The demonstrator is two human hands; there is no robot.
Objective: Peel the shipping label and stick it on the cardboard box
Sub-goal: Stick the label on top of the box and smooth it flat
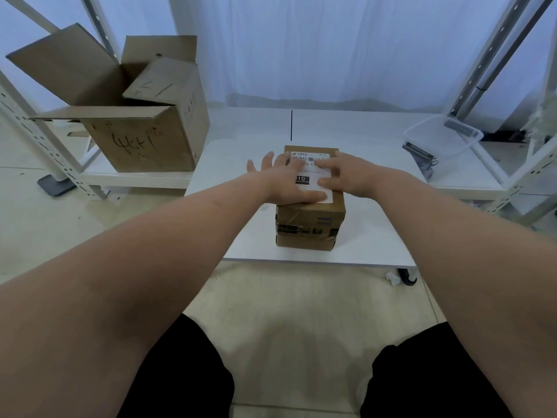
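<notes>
- Head view: the cardboard box (310, 220) stands on the white table (361, 140), near the edge closest to you.
- The shipping label (312, 188) lies flat on top of the box, with its barcode toward 12 o'clock.
- Your left hand (280, 182) is wide and flat. It presses on the 9 o'clock side of the label, and the thumb lies along the label's 6 o'clock edge.
- Your right hand (349, 176) is also flat, and its straight fingers press on the label from 3 o'clock.
- A large open carton (144, 137) sits at 10 o'clock from the box.
- A clear plastic tub (443, 137) sits at 2 o'clock.
</notes>
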